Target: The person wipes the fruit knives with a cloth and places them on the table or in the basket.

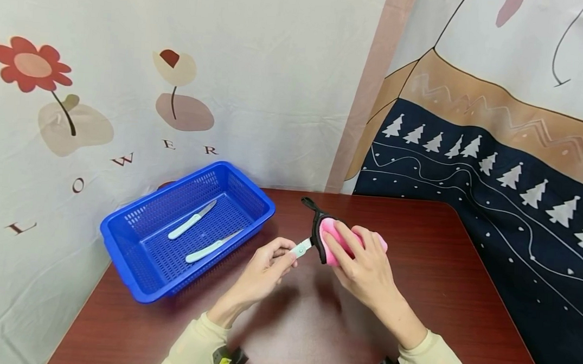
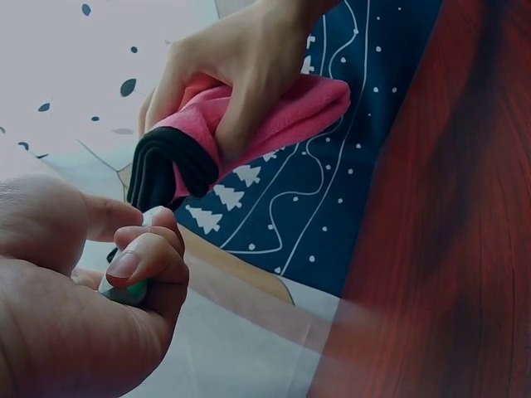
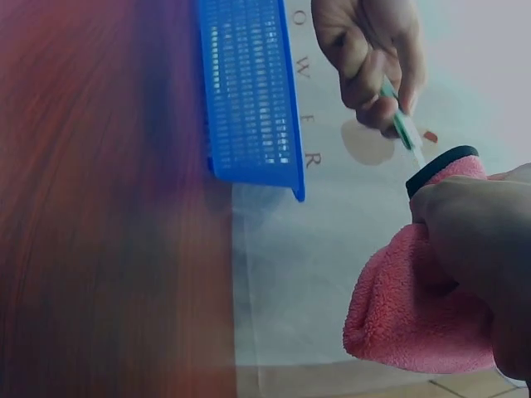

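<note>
My left hand [image 1: 266, 268] grips a knife by its pale green handle [image 1: 301, 248], above the table. Most of the blade is hidden inside a folded pink cloth [image 1: 328, 227] with black edging and a black hanging loop [image 1: 309, 203]. My right hand [image 1: 363, 264] holds that cloth around the blade, fingers pressing over its top. In the left wrist view, the cloth [image 2: 282, 124] shows folded layers with the black trim facing the left hand. The right wrist view shows the knife's handle [image 3: 403, 124] pointing toward the trimmed edge.
A blue perforated plastic basket [image 1: 118, 234] stands on the left of the red-brown table [image 1: 314, 335]. Two knives with pale handles lie in it, one farther back [image 1: 192, 219] and one nearer [image 1: 212, 247]. Printed curtains hang behind and to the right of the table.
</note>
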The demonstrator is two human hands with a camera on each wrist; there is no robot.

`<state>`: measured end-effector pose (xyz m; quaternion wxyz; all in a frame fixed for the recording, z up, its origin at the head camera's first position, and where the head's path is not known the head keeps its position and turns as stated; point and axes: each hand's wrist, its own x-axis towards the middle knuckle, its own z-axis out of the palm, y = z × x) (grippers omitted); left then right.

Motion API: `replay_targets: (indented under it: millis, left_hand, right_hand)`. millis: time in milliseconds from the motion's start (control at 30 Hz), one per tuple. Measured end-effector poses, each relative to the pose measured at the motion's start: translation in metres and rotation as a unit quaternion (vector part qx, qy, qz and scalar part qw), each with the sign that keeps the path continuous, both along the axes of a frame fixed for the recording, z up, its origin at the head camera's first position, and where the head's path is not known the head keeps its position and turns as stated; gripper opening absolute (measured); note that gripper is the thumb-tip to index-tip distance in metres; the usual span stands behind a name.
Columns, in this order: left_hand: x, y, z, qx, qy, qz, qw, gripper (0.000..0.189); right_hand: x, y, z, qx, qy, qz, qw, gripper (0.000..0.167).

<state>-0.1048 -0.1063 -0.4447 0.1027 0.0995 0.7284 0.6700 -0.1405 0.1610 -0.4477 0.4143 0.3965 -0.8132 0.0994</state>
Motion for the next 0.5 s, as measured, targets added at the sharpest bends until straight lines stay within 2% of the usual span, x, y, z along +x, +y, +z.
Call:
replay_targets:
  millis: [133,333,500]
  left_hand:
    - [0.001,-0.001,0.0,0.001,0.0,-0.002,1.0,0.023]
    - [0.002,-0.003,0.0,0.008,-0.003,0.002,1.0,0.024]
    - [0.002,-0.005,0.001,0.008,-0.007,0.006,0.9999,0.024]
  right_hand:
    - [-0.002,0.007,0.001,0.001,-0.008,-0.019,0.9998,0.079]
    - [-0.009,0.02,0.002,-0.011,-0.005,-0.029,0.9995,0.069]
    - [-0.013,0.034,0.001,-0.032,-0.014,-0.042,0.9985,0.068]
